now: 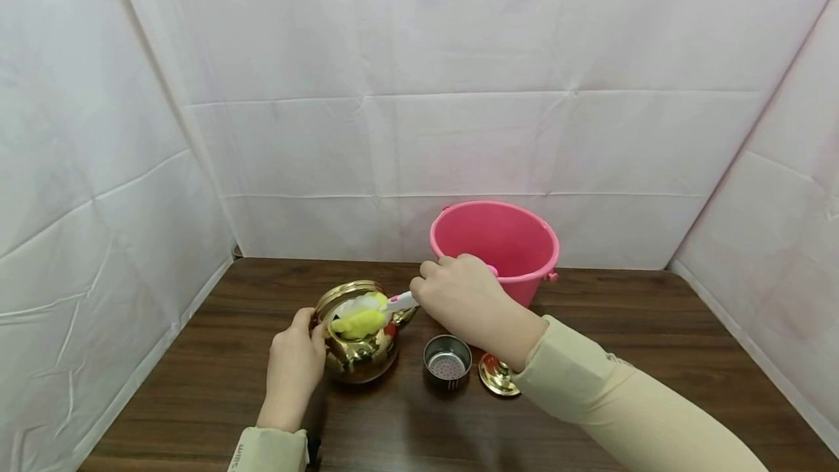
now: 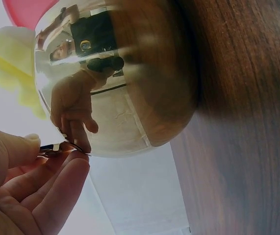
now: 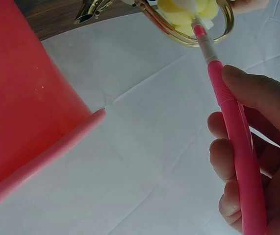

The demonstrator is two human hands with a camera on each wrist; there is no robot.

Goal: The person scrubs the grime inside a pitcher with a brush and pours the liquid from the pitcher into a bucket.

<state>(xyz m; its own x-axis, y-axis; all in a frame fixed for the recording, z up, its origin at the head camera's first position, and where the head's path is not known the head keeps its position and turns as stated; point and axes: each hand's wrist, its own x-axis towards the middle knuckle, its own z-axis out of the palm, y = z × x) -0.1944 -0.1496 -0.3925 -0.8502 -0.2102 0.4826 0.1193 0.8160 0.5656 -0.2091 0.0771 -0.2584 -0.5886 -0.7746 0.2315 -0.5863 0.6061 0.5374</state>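
A shiny gold teapot [image 1: 360,366] stands lidless on the table, its hoop handle tipped to the back. My left hand [image 1: 295,359] is at its left side; in the left wrist view, thumb and fingers pinch the metal handle fitting [image 2: 56,148] near the rim. With curled fingers my right hand [image 1: 468,304] grips the pink handle [image 3: 238,137] of a sponge brush. Its yellow and white sponge head [image 1: 360,323] is at the teapot's mouth, and part of it shows above the rim in the left wrist view. The teapot's inside is mostly hidden.
Behind my right hand stands a pink bucket [image 1: 524,284]. A perforated metal strainer cup [image 1: 448,364] sits right of the teapot, and a gold lid [image 1: 496,377] lies beside it, partly under my right forearm. White sheets [image 1: 459,144] enclose the wooden table [image 1: 197,384].
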